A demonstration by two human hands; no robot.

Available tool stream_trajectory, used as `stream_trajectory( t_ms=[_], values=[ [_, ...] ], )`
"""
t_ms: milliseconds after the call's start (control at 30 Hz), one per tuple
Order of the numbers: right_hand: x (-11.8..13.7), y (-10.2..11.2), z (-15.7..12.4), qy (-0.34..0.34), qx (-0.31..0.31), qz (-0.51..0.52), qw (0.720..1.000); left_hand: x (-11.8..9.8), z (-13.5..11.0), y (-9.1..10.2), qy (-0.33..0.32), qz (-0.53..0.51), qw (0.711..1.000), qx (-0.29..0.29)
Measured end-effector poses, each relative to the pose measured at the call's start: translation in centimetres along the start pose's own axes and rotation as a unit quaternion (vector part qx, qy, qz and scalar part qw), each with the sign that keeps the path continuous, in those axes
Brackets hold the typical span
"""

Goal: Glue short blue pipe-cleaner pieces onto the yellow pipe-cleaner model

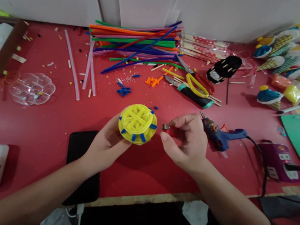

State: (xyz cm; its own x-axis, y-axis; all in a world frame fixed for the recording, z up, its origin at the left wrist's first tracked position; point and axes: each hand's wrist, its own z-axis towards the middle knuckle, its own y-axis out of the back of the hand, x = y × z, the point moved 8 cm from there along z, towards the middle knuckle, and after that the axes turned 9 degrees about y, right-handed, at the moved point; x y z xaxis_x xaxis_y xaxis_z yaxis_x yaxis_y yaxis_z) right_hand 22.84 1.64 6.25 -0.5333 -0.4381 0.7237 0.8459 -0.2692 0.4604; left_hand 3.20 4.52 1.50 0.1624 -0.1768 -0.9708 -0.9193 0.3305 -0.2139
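My left hand (107, 140) is closed around a round yellow pipe-cleaner craft piece (137, 123), drum-like, with crossed strips on its top and short blue pieces around its side. To the right of it, my right hand (188, 142) grips a small red lighter (168, 129) with its metal end pointing at the yellow piece; a gap separates the two. Fingers cover most of the lighter. Behind the yellow piece lie short blue pipe-cleaner bits (124, 91) and orange bits (153, 81).
A glue gun (222, 138) lies right of my right hand, its cord near a purple power strip (279, 163). Farther back are scissors (196, 76), a utility knife (194, 96) and a pile of pipe cleaners (136, 41). A black phone (82, 170) lies below my left wrist.
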Motion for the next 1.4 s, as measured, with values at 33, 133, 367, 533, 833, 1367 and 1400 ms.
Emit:
stream_trajectory(
  t_ms=[33, 133, 367, 533, 833, 1367, 1400],
  values=[
    [0.1, 0.0, 0.1, 0.002, 0.001, 0.001, 1.000, 0.0, 0.0, -0.1, 0.002, -0.005, 1.000, 0.001],
    [0.9, 0.0, 0.2, 0.029, 0.008, -0.005, 1.000, 0.2, -0.1, 0.0, 0.010, -0.022, 1.000, -0.003],
    [1.5, 0.1, 0.5, 0.075, 0.010, -0.071, 0.995, 0.1, 0.1, 0.2, 0.014, -0.037, 0.999, 0.000],
    [1.3, -0.1, 0.2, 0.084, 0.023, -0.052, 0.995, 0.3, 0.1, 0.3, 0.027, -0.058, 0.998, -0.018],
    [-4.0, 1.0, 1.0, -0.143, -0.096, 0.087, 0.981, 1.5, 0.1, 1.4, 0.092, -0.125, 0.985, -0.070],
    [-2.5, -2.2, 0.1, -0.167, 0.006, 0.197, 0.966, 1.6, 0.0, 0.5, 0.155, -0.139, 0.978, -0.022],
    [-2.8, -2.2, 0.1, -0.181, 0.001, 0.207, 0.961, 1.5, -0.1, 0.3, 0.154, -0.135, 0.979, -0.015]
  ],
)
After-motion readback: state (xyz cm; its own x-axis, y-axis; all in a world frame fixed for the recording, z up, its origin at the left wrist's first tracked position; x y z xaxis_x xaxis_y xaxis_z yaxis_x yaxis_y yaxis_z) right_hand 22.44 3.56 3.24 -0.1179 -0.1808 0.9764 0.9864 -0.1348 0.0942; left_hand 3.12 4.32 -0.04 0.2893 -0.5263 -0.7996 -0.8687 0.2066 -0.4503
